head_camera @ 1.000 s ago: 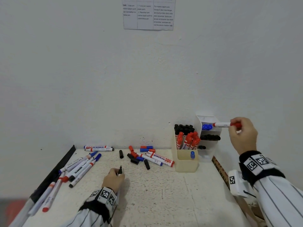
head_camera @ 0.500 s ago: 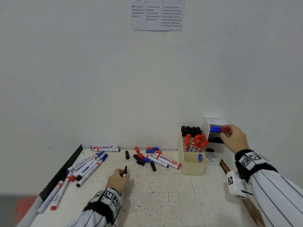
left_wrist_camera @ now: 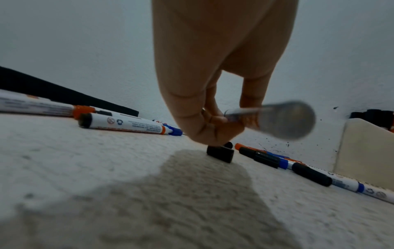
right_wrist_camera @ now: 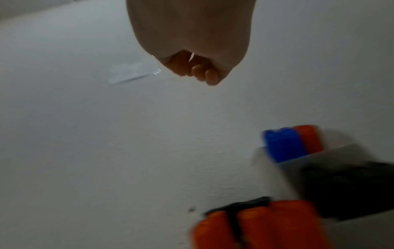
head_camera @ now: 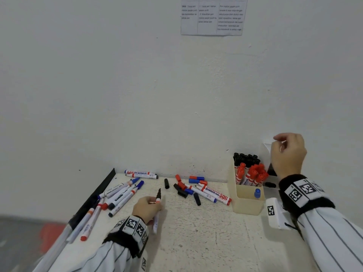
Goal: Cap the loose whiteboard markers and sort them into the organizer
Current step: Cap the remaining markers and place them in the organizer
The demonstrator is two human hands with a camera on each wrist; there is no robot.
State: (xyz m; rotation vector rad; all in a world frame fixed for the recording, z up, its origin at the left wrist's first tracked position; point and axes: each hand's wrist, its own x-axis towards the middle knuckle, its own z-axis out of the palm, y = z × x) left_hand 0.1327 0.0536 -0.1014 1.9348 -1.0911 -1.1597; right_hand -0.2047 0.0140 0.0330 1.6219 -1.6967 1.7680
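Here, low in the centre of the head view, the left hand (head_camera: pixel 146 208) grasps an uncapped marker (head_camera: pixel 157 201) with a black tip pointing up toward the wall; in the left wrist view the fingers (left_wrist_camera: pixel 213 116) curl round its blurred barrel (left_wrist_camera: pixel 277 119). At the right edge of the head view the right hand (head_camera: pixel 287 154) hangs in the air in front of the white tiered organizer (head_camera: pixel 265 152), fingers loosely curled and holding nothing. Just left of it stands the cream organizer (head_camera: pixel 247 203), holding upright red markers (head_camera: pixel 253 174) and black markers (head_camera: pixel 245 158). Loose caps and markers (head_camera: pixel 198 190) lie in the middle of the table (head_camera: pixel 196 242), and another group of markers (head_camera: pixel 119 195) lies toward the left edge. A printed sheet (head_camera: pixel 213 16) hangs on the wall at the top.
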